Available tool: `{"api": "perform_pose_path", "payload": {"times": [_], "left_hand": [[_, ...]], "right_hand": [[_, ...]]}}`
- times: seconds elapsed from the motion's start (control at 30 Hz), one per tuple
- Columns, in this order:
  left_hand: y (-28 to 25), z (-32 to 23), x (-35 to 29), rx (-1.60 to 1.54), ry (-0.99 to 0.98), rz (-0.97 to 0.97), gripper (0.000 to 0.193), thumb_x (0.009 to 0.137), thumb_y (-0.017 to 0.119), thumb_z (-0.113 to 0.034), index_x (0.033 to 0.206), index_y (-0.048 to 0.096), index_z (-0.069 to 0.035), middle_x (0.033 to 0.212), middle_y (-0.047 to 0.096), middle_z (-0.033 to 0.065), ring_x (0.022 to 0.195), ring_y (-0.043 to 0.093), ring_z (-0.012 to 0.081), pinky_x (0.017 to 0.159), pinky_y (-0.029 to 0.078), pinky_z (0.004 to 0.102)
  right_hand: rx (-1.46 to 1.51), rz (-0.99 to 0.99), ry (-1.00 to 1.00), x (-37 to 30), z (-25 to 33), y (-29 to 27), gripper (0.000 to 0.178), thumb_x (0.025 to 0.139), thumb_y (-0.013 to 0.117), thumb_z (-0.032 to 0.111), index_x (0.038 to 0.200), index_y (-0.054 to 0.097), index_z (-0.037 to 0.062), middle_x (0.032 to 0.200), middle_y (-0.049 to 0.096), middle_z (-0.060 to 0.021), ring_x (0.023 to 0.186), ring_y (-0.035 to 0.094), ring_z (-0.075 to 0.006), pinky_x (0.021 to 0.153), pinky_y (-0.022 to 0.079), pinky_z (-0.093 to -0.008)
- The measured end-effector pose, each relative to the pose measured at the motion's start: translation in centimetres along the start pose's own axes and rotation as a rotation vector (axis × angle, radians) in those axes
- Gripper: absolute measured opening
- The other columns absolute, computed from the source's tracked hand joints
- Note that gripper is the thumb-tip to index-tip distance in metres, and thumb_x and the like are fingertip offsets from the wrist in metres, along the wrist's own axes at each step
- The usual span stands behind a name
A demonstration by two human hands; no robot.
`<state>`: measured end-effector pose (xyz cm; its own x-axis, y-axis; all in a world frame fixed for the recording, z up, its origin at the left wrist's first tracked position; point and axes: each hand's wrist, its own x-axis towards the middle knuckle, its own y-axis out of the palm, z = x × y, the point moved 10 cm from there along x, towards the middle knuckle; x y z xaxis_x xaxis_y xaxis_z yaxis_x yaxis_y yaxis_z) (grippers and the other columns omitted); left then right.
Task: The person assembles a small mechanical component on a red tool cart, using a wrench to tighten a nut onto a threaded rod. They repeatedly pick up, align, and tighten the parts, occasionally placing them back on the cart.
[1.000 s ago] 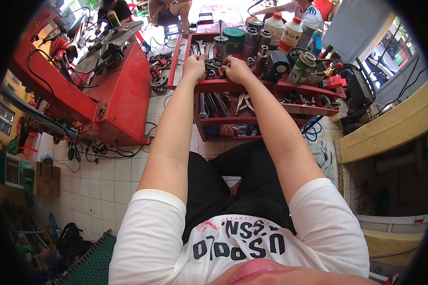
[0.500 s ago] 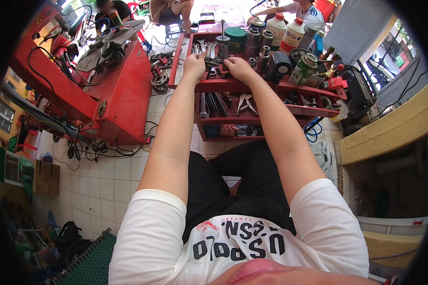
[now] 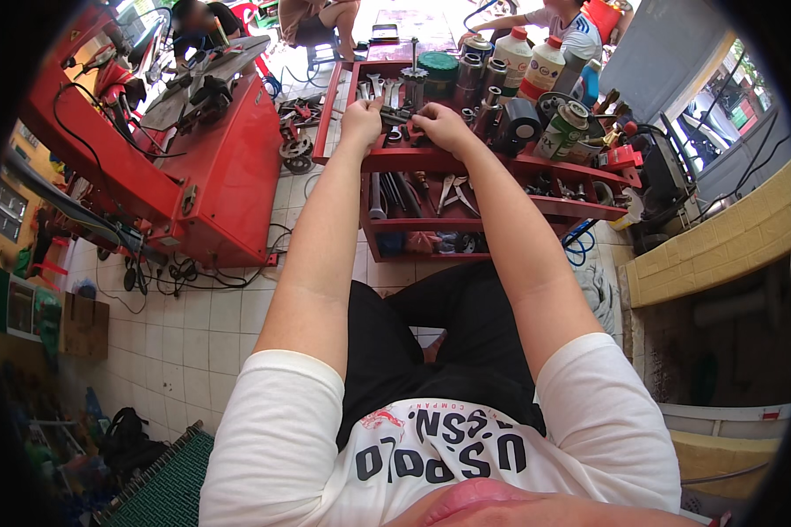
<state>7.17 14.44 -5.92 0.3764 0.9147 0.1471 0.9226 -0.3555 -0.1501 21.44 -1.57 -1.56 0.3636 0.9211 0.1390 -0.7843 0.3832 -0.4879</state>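
A: Anything different over the last second?

B: Very little. Left hand [image 3: 361, 126] and right hand [image 3: 443, 128] at nearly the same spot over the red tray [image 3: 404, 161], view just tipped slightly. At the far left, beyond the red machine [image 3: 228, 167], a bit more of a co-worker [image 3: 224, 18] in sight.

A: Meaning what for the handling?

B: Still busy in one small patch, by the look of it; no piece visibly lifted clear of the tray.

A: Left hand gripping?

B: Curled, thumb uppermost, close by the wrenches [image 3: 376, 84]. Cannot tell whether clenched round something or merely resting.

A: And the right?

B: Bent at the fingers, pointing inward, with a dark piece [image 3: 418, 140] just beneath. Cannot tell whether pinched or only touched.

A: The dark bar [image 3: 396, 114]?

B: In the tray, between both hands and near each; contact at either end too small to make out. Just nearer the front edge, a dark ring [image 3: 394, 136]. Behind, an upright rod with a toothed disc [image 3: 414, 76], then a green tub [image 3: 436, 65].

A: Off to the right?

B: Tall metal sockets [image 3: 470, 75], a black round-ended tool [image 3: 518, 123] and, further back, white bottles with red caps [image 3: 543, 67].
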Motion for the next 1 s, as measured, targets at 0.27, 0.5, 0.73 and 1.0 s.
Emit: {"api": "perform_pose_path", "payload": {"times": [0.27, 0.5, 0.73, 1.0], "left_hand": [[0.5, -1.0, -0.6, 0.012, 0.032, 0.043, 0.033, 0.106, 0.059, -0.031, 0.103, 0.065, 0.001, 0.091, 0.07, 0.0071, 0.075, 0.068, 0.0149, 0.067, 0.06, 0.0327], [0.4, -1.1, -0.6, 0.028, 0.035, 0.025, 0.033, 0.106, 0.059, -0.031, 0.105, 0.065, 0.002, 0.09, 0.07, 0.0076, 0.076, 0.069, 0.015, 0.069, 0.061, 0.0328], [0.9, -1.7, -0.7, 0.055, 0.002, -0.016, 0.043, 0.102, 0.062, -0.035, 0.109, 0.071, 0.006, 0.097, 0.074, 0.0194, 0.09, 0.072, 0.0275, 0.08, 0.053, 0.0391], [2.3, -3.9, -4.3, -0.236, -0.163, 0.223, 0.039, 0.098, 0.071, -0.019, 0.126, 0.06, 0.005, 0.102, 0.07, 0.0112, 0.084, 0.071, 0.0179, 0.069, 0.058, 0.0304]], "right_hand": [[-0.001, -0.026, -0.009, 0.2, -0.3, -0.2, 0.038, 0.098, 0.064, 0.035, 0.112, 0.072, 0.0005, 0.101, 0.074, -0.0097, 0.094, 0.065, -0.0179, 0.086, 0.05, -0.0345], [0.074, -0.024, 0.075, 0.8, -1.7, -0.1, 0.038, 0.1, 0.06, 0.034, 0.108, 0.075, -0.0001, 0.101, 0.075, -0.0092, 0.09, 0.064, -0.0172, 0.084, 0.049, -0.0346], [0.031, -0.028, 0.046, 2.3, -4.2, -0.7, 0.044, 0.1, 0.057, 0.035, 0.105, 0.074, -0.0056, 0.099, 0.074, -0.0219, 0.092, 0.07, -0.0306, 0.086, 0.052, -0.0411], [-0.016, 0.019, 0.077, 1.3, -2.7, 0.0, 0.041, 0.103, 0.057, 0.033, 0.106, 0.074, -0.0045, 0.097, 0.075, -0.0154, 0.089, 0.068, -0.0237, 0.084, 0.051, -0.0366]]}}
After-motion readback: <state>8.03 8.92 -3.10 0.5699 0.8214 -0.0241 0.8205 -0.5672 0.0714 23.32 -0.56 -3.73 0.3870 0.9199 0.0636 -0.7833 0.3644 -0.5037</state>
